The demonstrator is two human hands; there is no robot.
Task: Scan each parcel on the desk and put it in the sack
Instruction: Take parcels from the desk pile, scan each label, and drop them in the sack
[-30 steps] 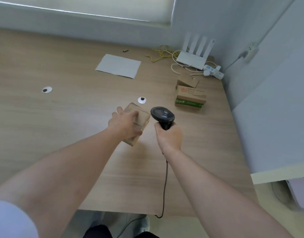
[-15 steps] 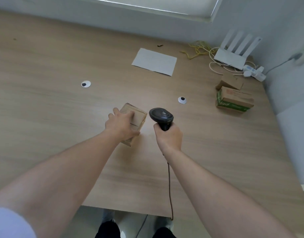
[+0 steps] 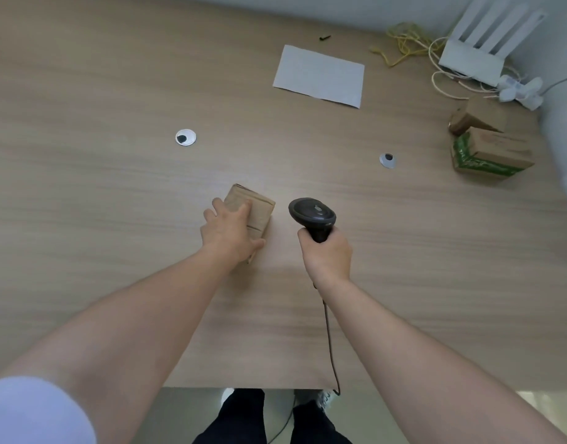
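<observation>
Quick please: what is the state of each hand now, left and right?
Left hand: grips the parcel on the desk.
Right hand: holds the scanner by its handle.

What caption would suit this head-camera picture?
Left hand grips a cardboard parcel on the desk; right hand holds a scanner.

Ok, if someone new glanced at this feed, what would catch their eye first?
The two hands mid-desk: the left hand grips a small brown parcel, and the right hand holds a black scanner beside it. Next, two more cardboard parcels at the desk's far right, near a white router with tangled cables.
</observation>
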